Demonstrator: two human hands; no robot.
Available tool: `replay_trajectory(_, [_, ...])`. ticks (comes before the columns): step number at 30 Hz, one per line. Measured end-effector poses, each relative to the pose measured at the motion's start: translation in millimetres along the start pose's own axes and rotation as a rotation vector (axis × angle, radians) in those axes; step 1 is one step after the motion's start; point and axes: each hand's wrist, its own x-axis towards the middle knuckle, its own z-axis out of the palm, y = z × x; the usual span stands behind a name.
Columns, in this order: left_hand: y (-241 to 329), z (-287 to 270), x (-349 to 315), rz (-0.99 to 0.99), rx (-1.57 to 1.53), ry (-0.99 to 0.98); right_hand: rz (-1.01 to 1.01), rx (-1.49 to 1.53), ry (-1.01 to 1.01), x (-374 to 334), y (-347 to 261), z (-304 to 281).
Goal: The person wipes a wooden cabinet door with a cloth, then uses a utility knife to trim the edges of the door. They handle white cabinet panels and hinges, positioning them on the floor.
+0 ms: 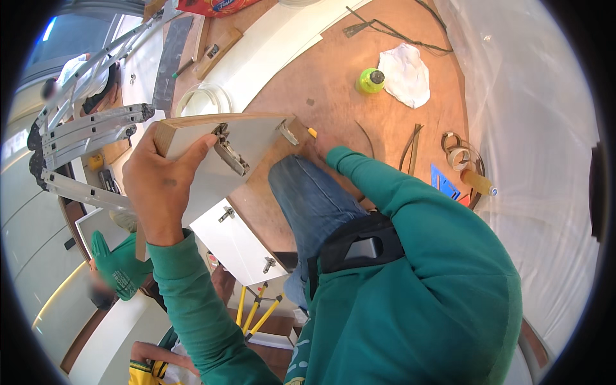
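Observation:
My left hand (pixel 163 176) grips a white cabinet door panel (pixel 256 138) by its wood-coloured edge and holds it tilted above the brown board floor (pixel 333 90). A metal hinge (pixel 230 151) sits on the panel's face just beside my thumb, and a second fitting (pixel 288 133) is at its far corner. My right hand (pixel 325 144) reaches past my jeans-clad knee (pixel 308 192) to that far corner. It is mostly hidden by the green sleeve. A small yellow tip (pixel 312 133) shows right at the fingers; whether they hold it is unclear.
A second white door with hinges (pixel 240 247) lies below the knee. An aluminium ladder (pixel 83 135) stands at left. A green-capped bottle (pixel 370 81), a white cloth (pixel 404 74) and tape rolls (pixel 457 154) lie on the board. Another person in green (pixel 119 269) is at lower left.

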Motion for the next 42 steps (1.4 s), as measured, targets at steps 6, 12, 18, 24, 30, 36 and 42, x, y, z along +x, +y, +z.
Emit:
replay_trajectory(6, [0.9,-1.6,-4.5,0.0,0.051,0.015,-0.053,0.028,0.039,-15.1,-11.7,-12.2])
replay_trajectory(12, [3.9,-0.6,-5.5,0.013,0.066,0.027,-0.098,0.008,0.078,16.6,-18.4,3.8])
replay_trajectory(18, [-0.6,0.8,-3.1,0.005,0.026,0.038,-0.077,-0.002,0.039,8.9,-20.2,-0.5])
replay_trajectory(24, [-4.7,3.5,-1.0,0.008,-0.029,0.028,-0.05,-0.056,-0.011,3.5,-14.8,-7.4])
replay_trajectory(30, [4.8,-2.7,-1.4,0.009,-0.006,0.011,-0.02,-0.042,-0.001,5.3,-6.9,-2.9])
replay_trajectory(36, [-0.2,-0.7,-4.8,0.021,0.119,0.032,0.003,0.002,0.004,-26.8,-29.2,-17.9])
replay_trajectory(42, [-1.1,0.5,-8.1,-0.009,0.119,0.034,0.004,0.016,-0.01,-36.8,-48.7,-33.9])
